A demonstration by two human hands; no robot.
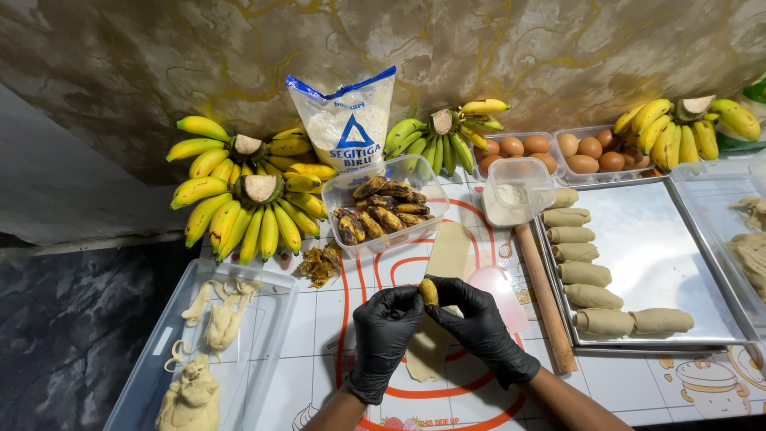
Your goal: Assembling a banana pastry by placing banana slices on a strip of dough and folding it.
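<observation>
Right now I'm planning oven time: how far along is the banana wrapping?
Done: eight rolls lie on the tray. In hand: both hands, left and right, hold a banana piece over a dough strip. Left: cooked bananas in the tub.

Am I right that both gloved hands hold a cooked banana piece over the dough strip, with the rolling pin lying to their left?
Not quite. The head view shows the rolling pin lying to their right, beside the metal tray. The left hand and right hand do hold the banana piece over the dough strip.
</observation>
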